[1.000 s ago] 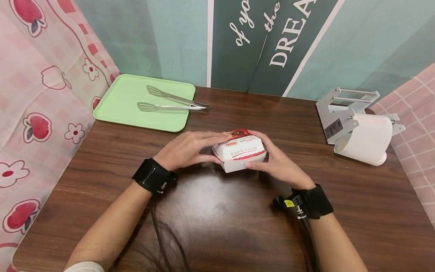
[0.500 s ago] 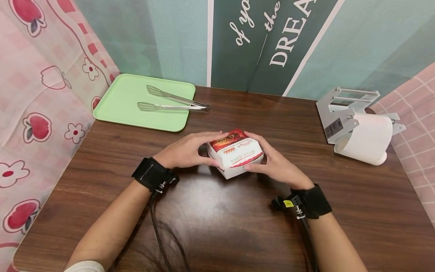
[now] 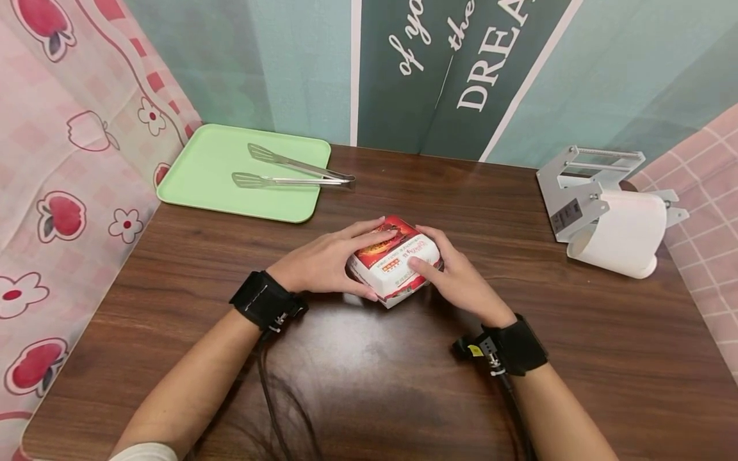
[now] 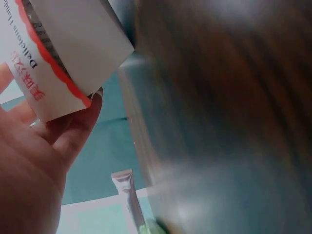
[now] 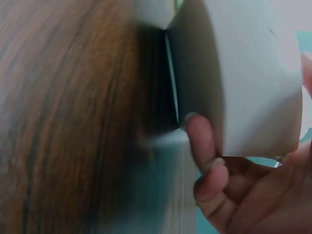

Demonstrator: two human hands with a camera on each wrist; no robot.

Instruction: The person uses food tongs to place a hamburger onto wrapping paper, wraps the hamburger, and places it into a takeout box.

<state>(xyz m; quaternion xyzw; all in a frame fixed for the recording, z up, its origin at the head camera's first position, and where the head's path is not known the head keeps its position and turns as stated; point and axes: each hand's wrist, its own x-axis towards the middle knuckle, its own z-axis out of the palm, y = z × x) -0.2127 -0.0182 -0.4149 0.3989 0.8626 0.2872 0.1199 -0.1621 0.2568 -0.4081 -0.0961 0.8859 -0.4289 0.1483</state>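
Note:
A white and red burger box point(image 3: 377, 272), lid down, is between my hands near the middle of the table. My left hand point(image 3: 319, 259) grips its left side, fingers over the red printed top and thumb at the near lower corner. On the other side my right hand point(image 3: 464, 282) holds it, thumb on the lid's white front slope and index finger along the far right edge. The right wrist view shows curled fingertips point(image 5: 200, 139) at the box's lower corner. In the left wrist view the box's red wavy edge and a plain white face show. What the box contains is hidden.
A light green tray point(image 3: 202, 173) stands at the back left, with metal tongs point(image 3: 294, 179) lying on it, handle end past its rim. At the back right is a metal roll holder point(image 3: 567, 205) with a white roll point(image 3: 625, 234). Cables trail from both wrist straps.
The box has turned and tipped so that more of its red top faces up. My right thumb has moved from the lower front onto the lid; my left fingers reach further over the top.

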